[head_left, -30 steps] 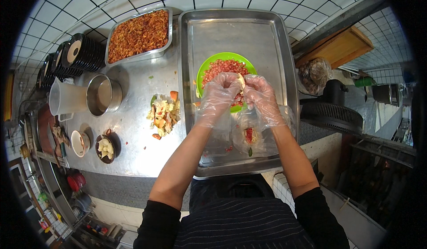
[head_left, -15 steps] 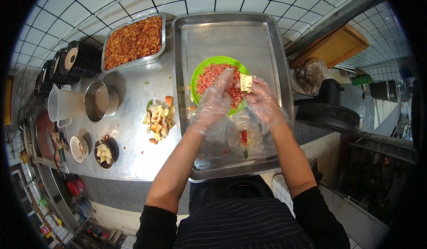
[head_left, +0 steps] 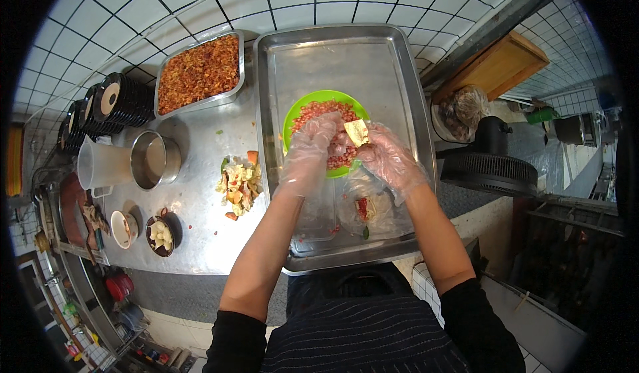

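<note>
A green plate (head_left: 290,116) heaped with pomegranate seeds (head_left: 326,108) rests in a large steel tray (head_left: 319,60). Above the plate, my right hand (head_left: 389,153), in a clear plastic glove, pinches a pale yellow piece of pomegranate (head_left: 357,132). My left hand (head_left: 309,150), gloved alike, curls its fingers over the seeds beside that piece; whatever is between them is hidden. Nearer me in the tray lies a clear plastic bag (head_left: 383,216) with a piece of pomegranate bearing red seeds (head_left: 361,208), and a clear lid-like plastic container (head_left: 313,220) partly under my left wrist.
Left of the tray lies a heap of pale peel scraps (head_left: 238,185). A steel pan of reddish-brown crumbly food (head_left: 200,73), stacked black dishes (head_left: 123,100), a pitcher (head_left: 100,163), a steel pot (head_left: 154,160) and small bowls (head_left: 123,229) stand farther left. At right is a black fan (head_left: 489,170).
The pale piece in my right hand has tilted and shifted slightly left and nearer me. My left hand has moved slightly left, its fingers still curled over the plate.
</note>
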{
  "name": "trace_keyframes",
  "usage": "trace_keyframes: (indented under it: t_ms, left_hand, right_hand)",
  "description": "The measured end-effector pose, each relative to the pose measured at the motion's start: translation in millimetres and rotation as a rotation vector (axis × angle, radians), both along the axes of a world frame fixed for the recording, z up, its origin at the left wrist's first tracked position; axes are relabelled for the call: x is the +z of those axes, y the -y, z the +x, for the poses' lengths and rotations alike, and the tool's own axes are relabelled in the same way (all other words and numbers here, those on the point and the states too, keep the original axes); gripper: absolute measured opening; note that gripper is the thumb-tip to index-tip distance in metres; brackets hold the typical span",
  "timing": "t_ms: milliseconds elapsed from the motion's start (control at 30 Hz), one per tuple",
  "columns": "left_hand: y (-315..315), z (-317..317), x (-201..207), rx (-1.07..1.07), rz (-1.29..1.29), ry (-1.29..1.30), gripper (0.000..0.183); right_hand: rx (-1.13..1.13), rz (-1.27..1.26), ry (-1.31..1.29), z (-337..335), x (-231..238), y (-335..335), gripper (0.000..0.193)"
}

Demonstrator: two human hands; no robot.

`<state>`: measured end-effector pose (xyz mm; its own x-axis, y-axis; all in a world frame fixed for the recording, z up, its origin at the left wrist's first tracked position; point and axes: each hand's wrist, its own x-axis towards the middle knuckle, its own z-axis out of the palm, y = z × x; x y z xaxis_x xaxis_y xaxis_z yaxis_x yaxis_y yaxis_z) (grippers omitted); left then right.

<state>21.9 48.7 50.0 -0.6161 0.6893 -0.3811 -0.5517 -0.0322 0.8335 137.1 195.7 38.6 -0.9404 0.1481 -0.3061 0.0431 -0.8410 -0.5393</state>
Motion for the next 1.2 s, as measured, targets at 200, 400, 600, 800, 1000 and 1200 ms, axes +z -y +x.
trace_keyframes:
  t_ms: [200,400,600,800,1000,1200]
  left_hand:
    - [6.9,-5.7,0.5,-0.025,0.196,0.348,0.071]
    - [12.3,-8.3,2.2,-0.042,0.3,0.363,0.073]
    - [16.0,-7.1,-4.5,0.055,0.193,0.146,0.064]
    - [3.5,-6.6,-28.7,0.107,-0.177,-0.559,0.039]
    - [6.0,-5.6,-19.3,0.136,-0.122,-0.438,0.032]
    - [27.5,-5.9,-14.9,0.19,0.179,0.257,0.041]
  right_hand:
    - [-0.02,0.159,0.171,-9.2,24.7,11.1,0.025]
    - [-0.023,0.305,0.175,-11.6,17.0,8.6,0.024]
    - [-0.056,0.483,0.243,-16.4,5.5,14.4,0.025]
    - [0.048,0.745,0.276,-7.2,-7.7,5.2,0.033]
    - [0.019,0.757,0.232,-5.5,-3.4,11.9,0.029]
    - [-0.02,0.852,0.21,-6.7,-34.0,19.8,0.023]
